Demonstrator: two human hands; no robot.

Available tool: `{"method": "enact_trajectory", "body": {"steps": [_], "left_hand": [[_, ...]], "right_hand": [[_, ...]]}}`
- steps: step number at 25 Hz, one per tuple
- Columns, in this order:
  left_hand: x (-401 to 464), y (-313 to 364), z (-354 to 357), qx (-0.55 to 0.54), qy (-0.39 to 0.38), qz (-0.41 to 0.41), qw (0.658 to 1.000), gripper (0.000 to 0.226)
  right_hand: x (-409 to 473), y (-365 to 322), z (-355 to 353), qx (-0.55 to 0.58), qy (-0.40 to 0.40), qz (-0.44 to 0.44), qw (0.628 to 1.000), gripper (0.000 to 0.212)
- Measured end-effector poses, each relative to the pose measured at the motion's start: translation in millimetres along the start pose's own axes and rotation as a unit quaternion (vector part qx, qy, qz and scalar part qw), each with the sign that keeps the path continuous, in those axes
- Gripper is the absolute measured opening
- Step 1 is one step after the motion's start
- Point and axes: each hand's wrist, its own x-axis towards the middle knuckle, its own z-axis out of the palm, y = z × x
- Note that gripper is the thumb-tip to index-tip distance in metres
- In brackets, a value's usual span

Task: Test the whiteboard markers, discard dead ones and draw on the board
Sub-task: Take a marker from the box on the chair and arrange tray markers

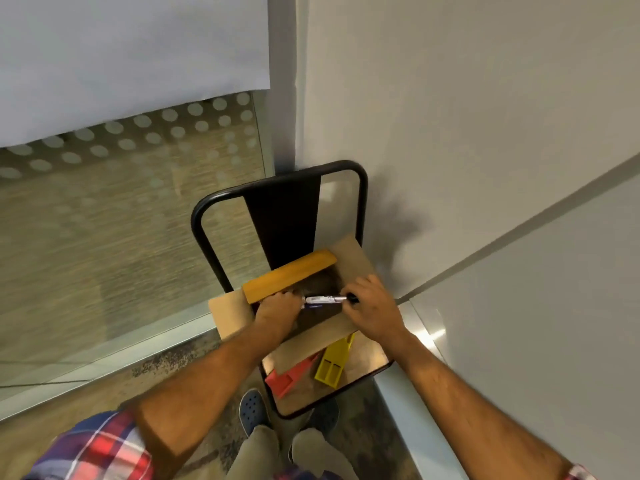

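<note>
Both hands, left hand (277, 308) and right hand (372, 303), grip one marker (323, 299) between them.

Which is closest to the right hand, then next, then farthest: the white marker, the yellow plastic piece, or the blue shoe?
From the right hand, in the head view:
1. White marker, held in its fingers over the box.
2. Yellow plastic piece, just below, on the chair seat.
3. Blue perforated shoe, down on the floor, lower left.

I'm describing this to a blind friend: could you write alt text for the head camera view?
Two hands hold a whiteboard marker level over an open cardboard box on a black chair: left hand grips one end, right hand the other. Red and yellow plastic pieces lie nearer.
</note>
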Motion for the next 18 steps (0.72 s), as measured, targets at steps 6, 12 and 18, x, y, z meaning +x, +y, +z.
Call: {"method": "enact_trajectory", "body": {"steps": [6,12,18], "left_hand": [[-53.9,-1.1,-40.0,-0.078,0.019,0.011,0.997,0.042],[-92.4,4.5,-67.3,-0.154,0.048,0.066,0.985,0.017],[-119.9,35.1,-63.2,-0.25,0.116,0.112,0.955,0.033]], "right_hand": [[-36.9,-14.9,-43.2,0.06,0.052,0.068,0.994,0.004],[-94.2,-36.3,-76.4,0.157,0.111,0.185,0.964,0.008],[-178.4,-42.7,-76.0,0.212,0.131,0.305,0.919,0.009]]}}
